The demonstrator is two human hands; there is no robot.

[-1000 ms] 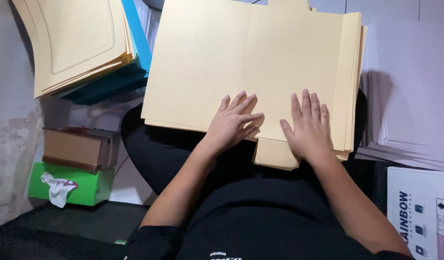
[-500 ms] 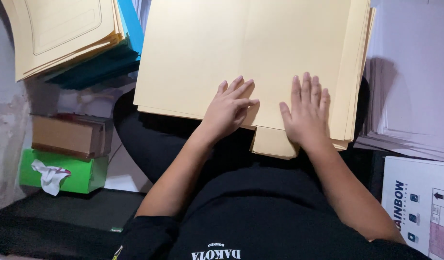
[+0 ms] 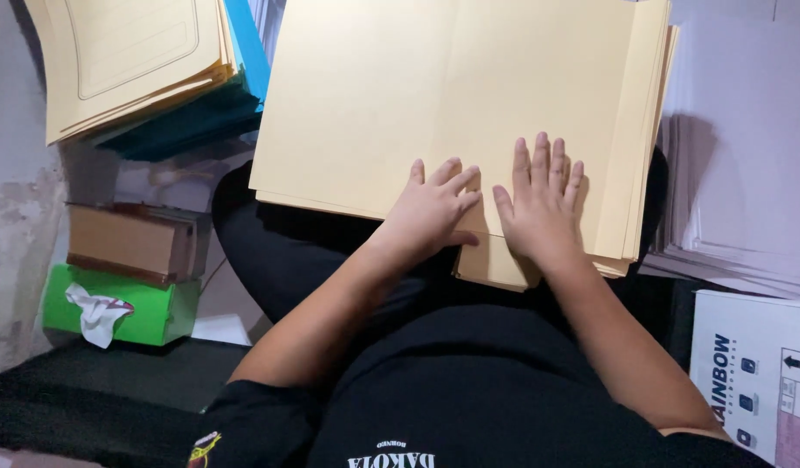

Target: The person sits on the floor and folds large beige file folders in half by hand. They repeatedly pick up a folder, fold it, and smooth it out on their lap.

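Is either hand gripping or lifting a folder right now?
No: the left hand and right hand both lie flat, palms down, on the cream folder stack.

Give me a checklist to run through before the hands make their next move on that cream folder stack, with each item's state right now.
1. Left hand flat on the cream folder stack: ok.
2. Right hand flat beside it, fingers spread: ok.
3. Stack resting on the lap: ok.
4. Stack edges aligned: not ok, right-side edges fan out and a small flap juts below.
5. Neighbouring pile of folders apart from the stack: ok.
6. Fold crease pressed fully: cannot tell.
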